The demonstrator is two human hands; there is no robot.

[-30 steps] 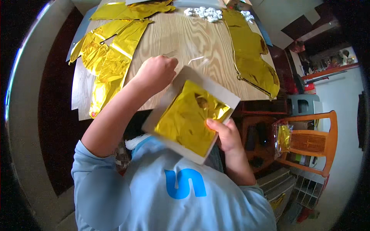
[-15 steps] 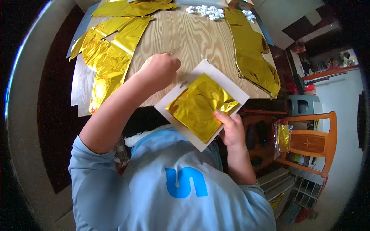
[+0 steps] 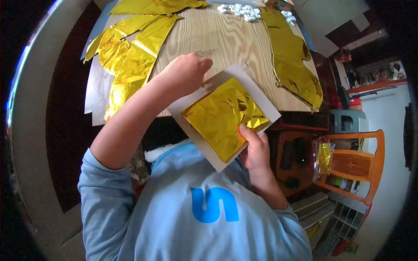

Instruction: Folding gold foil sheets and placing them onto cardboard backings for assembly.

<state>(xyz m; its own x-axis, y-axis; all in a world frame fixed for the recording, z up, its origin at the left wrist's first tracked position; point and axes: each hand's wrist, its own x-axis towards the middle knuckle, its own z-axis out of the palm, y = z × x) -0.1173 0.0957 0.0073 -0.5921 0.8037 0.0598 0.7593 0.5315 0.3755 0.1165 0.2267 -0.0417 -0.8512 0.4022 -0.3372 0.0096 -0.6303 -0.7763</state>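
My right hand (image 3: 254,145) pinches the lower right side of a white card (image 3: 183,118) and a folded gold foil balloon (image 3: 217,114) lying flat on it, thumb on top and the other fingers underneath. The card is held tilted, in front of my body at the table's near edge. My left hand (image 3: 187,72) is closed in a fist by the card's upper left side. Its fingertips are turned away, so whatever they hold is hidden. Flat gold foil balloons lie on the table's left (image 3: 135,54) and right (image 3: 289,61).
Small white pieces (image 3: 241,11) lie in a heap at the table's far side (image 3: 209,32). Another gold foil balloon (image 3: 156,6) lies at the far left. On the right, a wooden chair (image 3: 352,163) carries a clear packet with gold foil (image 3: 324,157); a grey stool (image 3: 348,121) stands behind it.
The view has shifted slightly, and the card with the foil has turned a little in my right hand. My left hand stays closed beside the card's upper left side.
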